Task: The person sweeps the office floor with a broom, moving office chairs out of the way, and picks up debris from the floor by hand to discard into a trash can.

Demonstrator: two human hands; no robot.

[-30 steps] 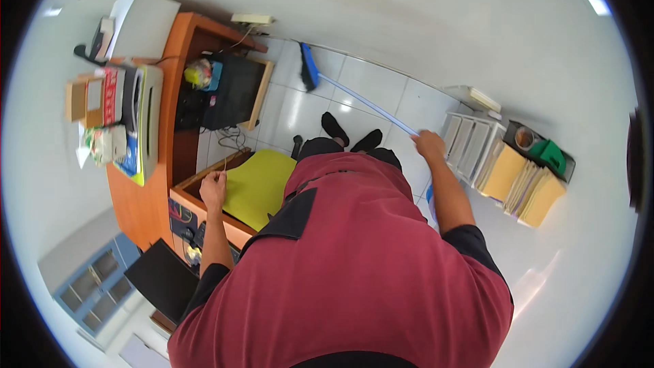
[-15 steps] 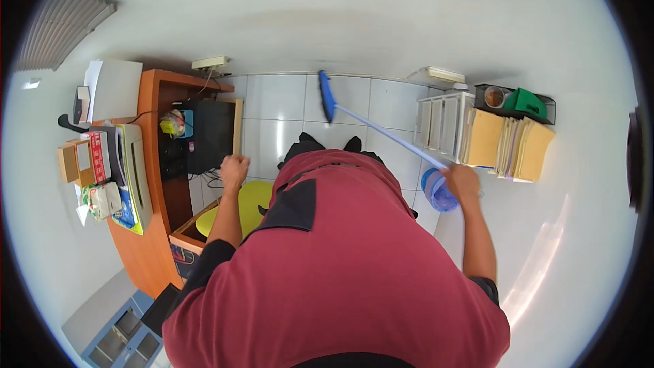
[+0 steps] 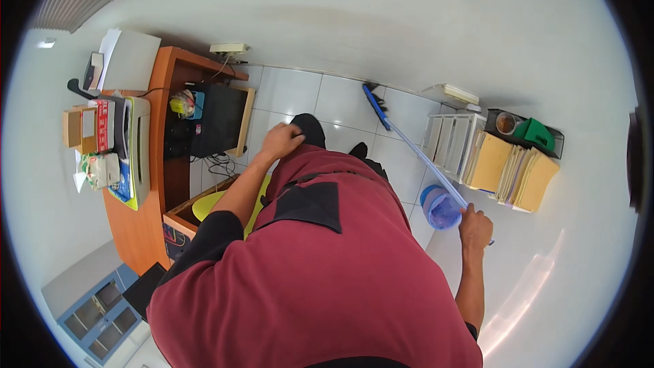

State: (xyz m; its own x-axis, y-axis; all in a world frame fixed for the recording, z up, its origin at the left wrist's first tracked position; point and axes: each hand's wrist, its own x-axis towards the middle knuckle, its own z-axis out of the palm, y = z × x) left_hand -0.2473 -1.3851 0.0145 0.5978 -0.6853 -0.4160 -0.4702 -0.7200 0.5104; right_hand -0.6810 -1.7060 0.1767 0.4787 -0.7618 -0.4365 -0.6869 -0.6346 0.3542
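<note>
A blue broom (image 3: 377,106) with dark bristles slants across the tiled floor, its head close to the far wall. My right hand (image 3: 475,227) is wrapped round the upper part of its light blue handle, and the handle's end sticks out past the fist. My left hand (image 3: 283,142) hangs in front of my body on the left, beside my dark shoe, with its fingers loosely apart and nothing in it. Just left of my right hand, below the handle, stands a blue bin (image 3: 441,208) with a liner.
An orange wooden desk (image 3: 155,143) lines the left side, loaded with boxes and papers; cables (image 3: 219,165) hang under it. A yellow-green chair seat (image 3: 210,206) sits by my left arm. On the right stand a white drawer unit (image 3: 452,138) and yellowish folders (image 3: 492,161).
The broom head has swung to the right along the far wall. My left hand has moved right and forward, away from the desk. My right hand has come slightly nearer, still gripping the handle.
</note>
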